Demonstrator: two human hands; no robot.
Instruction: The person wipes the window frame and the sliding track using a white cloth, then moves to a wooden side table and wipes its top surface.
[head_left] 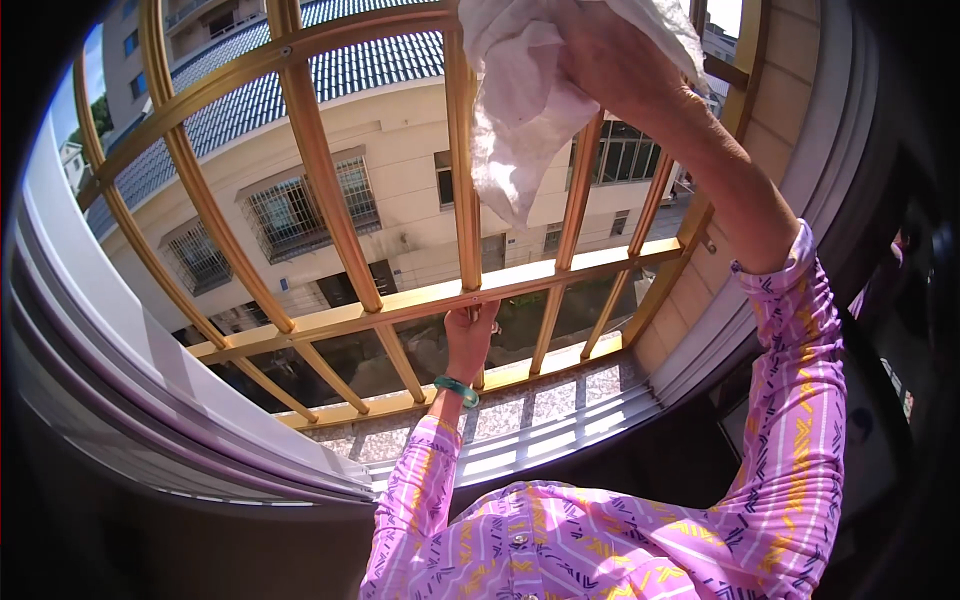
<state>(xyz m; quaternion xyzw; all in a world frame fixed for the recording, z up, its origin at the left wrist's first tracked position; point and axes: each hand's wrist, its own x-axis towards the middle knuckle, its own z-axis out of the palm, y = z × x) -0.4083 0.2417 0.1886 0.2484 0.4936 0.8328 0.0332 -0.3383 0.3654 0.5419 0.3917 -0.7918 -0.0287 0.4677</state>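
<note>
A white cloth point(520, 110) is bunched in my right hand point(630, 65), which is raised high against the upper part of a gold-coloured metal window grille point(322, 180). One loose corner of the cloth hangs down in front of the upright bars. The fingertips of that hand are partly lost in the folds. Lower down, my left hand point(470, 335) has its fingers closed round an upright bar just under the lower crossbar point(420, 300). A green bangle point(457, 390) circles the left wrist.
A speckled stone sill point(590, 395) and white sliding-window tracks point(540, 440) lie below the grille. White window frame point(110, 340) curves along the left, with a tiled wall point(690, 290) at the right. Outside stands a building point(410, 160) with barred windows and a dark tiled roof.
</note>
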